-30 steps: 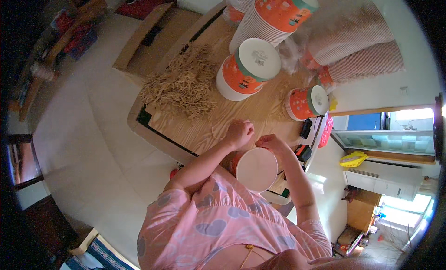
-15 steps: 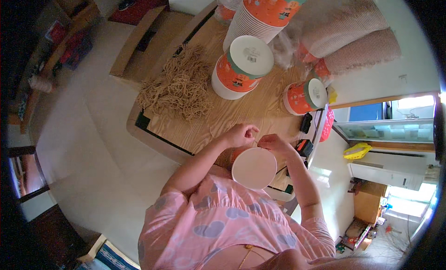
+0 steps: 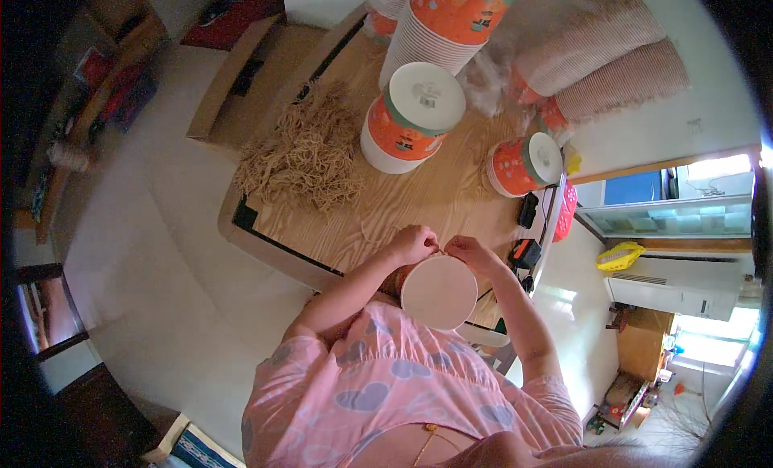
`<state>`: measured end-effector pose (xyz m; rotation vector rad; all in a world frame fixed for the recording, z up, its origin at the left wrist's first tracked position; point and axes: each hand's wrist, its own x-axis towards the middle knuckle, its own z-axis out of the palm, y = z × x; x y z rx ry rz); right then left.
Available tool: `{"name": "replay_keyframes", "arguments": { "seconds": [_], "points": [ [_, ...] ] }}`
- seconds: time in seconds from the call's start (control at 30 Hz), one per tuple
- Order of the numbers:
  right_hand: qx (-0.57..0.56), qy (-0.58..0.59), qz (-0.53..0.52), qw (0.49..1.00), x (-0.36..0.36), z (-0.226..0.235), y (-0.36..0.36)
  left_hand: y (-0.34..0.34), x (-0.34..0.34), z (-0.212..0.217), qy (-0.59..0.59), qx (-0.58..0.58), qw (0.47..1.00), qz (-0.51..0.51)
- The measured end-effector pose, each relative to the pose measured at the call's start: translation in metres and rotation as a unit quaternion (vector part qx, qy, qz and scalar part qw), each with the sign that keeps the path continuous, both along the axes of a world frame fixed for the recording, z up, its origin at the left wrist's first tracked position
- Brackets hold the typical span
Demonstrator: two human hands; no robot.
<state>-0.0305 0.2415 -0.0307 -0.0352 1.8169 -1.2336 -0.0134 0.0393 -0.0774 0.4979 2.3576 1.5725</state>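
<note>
A paper bucket point(image 3: 439, 292) rests against my front at the near table edge, its round, plain white end turned up toward me. Part of its orange printed side shows on the left. At its far rim, my left hand point(image 3: 415, 244) is closed in a pinch. My right hand point(image 3: 473, 253) pinches close beside it, fingertips almost meeting. Between the fingertips a short bit of tan twine point(image 3: 440, 252) shows; the rest is hidden by the fingers and bucket. Farther left lies a loose heap of tan twine point(image 3: 310, 158).
Beyond my hands an orange and white bucket stack point(image 3: 412, 118) stands upside down on the wooden table point(image 3: 386, 210). A taller stack point(image 3: 443, 33) is behind it, a smaller one point(image 3: 525, 163) to the right. Plastic-wrapped stacks point(image 3: 596, 57) lie at the back right. A cardboard box point(image 3: 266, 73) sits left.
My hands have come slightly closer together and lower, against the far rim of the bucket. The bucket stays at nearly the same place; the view has shifted slightly.
</note>
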Motion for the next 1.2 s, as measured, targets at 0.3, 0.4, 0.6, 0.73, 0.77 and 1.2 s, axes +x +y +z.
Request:
{"name": "replay_keyframes", "arguments": {
  "seconds": [0.3, 0.4, 0.6, 0.73, 0.77, 1.2],
  "points": [
    [-0.002, -0.076, -0.118, 0.990, -0.002, 0.019, -0.015, 0.009, -0.001, 0.000, 0.002, 0.028, 0.996, 0.087],
    [-0.017, -0.099, -0.100, 0.990, -0.004, 0.019, -0.014, 0.010, -0.004, 0.004, 0.006, 0.024, 0.996, 0.082],
    [0.009, -0.092, -0.028, 0.995, -0.010, 0.015, -0.009, 0.006, -0.003, 0.002, 0.036, -0.003, 0.997, 0.075],
    [0.030, -0.035, 0.031, 0.998, -0.013, 0.007, 0.000, 0.002, -0.003, 0.012, 0.023, -0.022, 0.996, 0.086],
    [0.029, -0.035, 0.032, 0.998, -0.010, 0.006, 0.001, -0.001, -0.004, 0.012, 0.024, -0.023, 0.996, 0.087],
    [0.160, 0.486, -0.113, 0.852, 0.049, 0.048, 0.000, -0.063, 0.010, 0.071, 0.159, -0.136, 0.957, 0.198]
  ]
}}
